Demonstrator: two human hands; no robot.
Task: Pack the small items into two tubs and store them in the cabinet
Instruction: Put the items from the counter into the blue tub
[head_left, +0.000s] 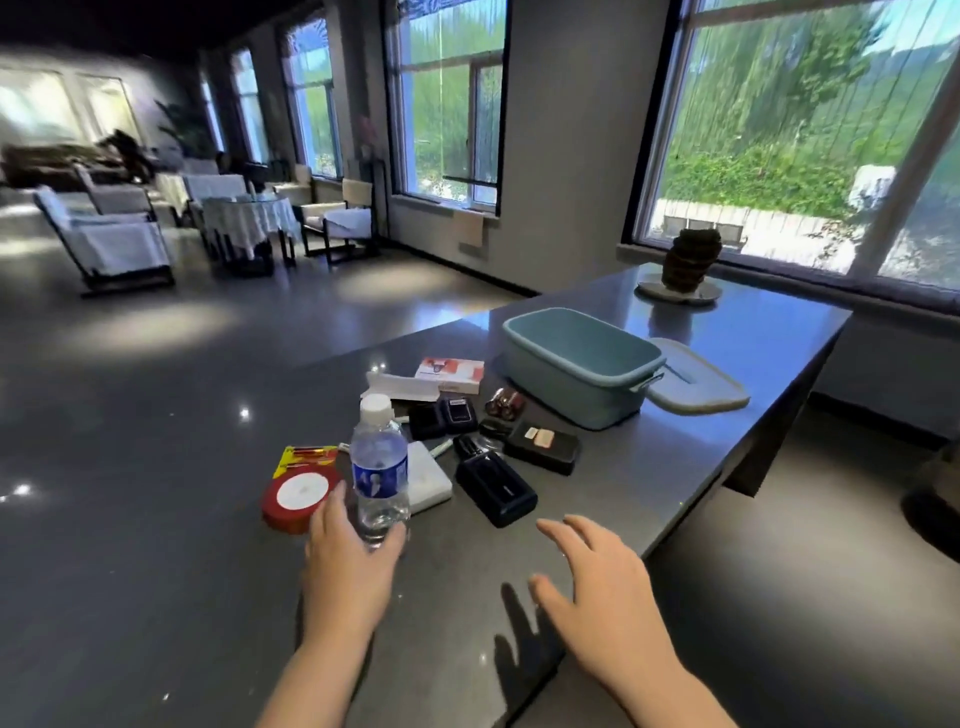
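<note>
— One pale blue rectangular plastic tub (582, 364) sits open on the dark grey tabletop (649, 467), far side, up and to the right of both hands. Its long axis runs from far-left to near-right, and a pale lid (696, 384) lies flat just beside its right end.

— And the small items?

— Between the tub and the hands: a black box-shaped case (496, 486), a white flat pad (428, 475), a red tape roll (298, 496), smaller dark gadgets beyond.

— Hands?

— The left hand (348, 561) grips the base of an upright clear plastic water bottle (379, 467). The right hand (592, 577) hovers over the table, fingers spread, holding nothing.

— Which is nearer the tub?

— The right, I judge; the black case lies just ahead of its fingertips, along the line to the tub. I see only one tub, and no cabinet.
</note>
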